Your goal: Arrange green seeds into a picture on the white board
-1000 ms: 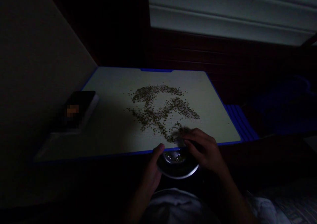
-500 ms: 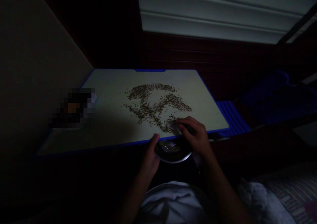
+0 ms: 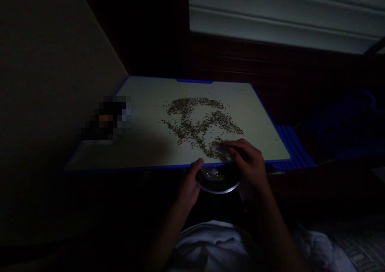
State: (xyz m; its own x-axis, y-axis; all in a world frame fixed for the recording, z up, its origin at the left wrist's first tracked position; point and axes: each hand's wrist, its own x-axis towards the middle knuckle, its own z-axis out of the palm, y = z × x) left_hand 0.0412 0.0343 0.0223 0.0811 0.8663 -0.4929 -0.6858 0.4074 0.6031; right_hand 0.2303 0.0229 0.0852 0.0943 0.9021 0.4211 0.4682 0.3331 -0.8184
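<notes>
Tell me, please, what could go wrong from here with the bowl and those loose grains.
The bowl is held by the left hand just below the table's near edge; if it tips or drifts, grains could miss it and fall.

The grains lie loose and spread out, so a quick stroke of the shiny piece in the right hand might scatter some.

The dim light could hide strays.

The table [image 3: 255, 151] hides from me the far part of the bowl [image 3: 221, 190], and most fingers of my left hand [image 3: 190, 185] are lost in darkness. The pale piece [image 3: 221, 149] in my right hand [image 3: 250, 161] is too blurred to name. The grains [image 3: 188, 130] are too small to identify. Blocks cover the left object [image 3: 105, 120].
</notes>
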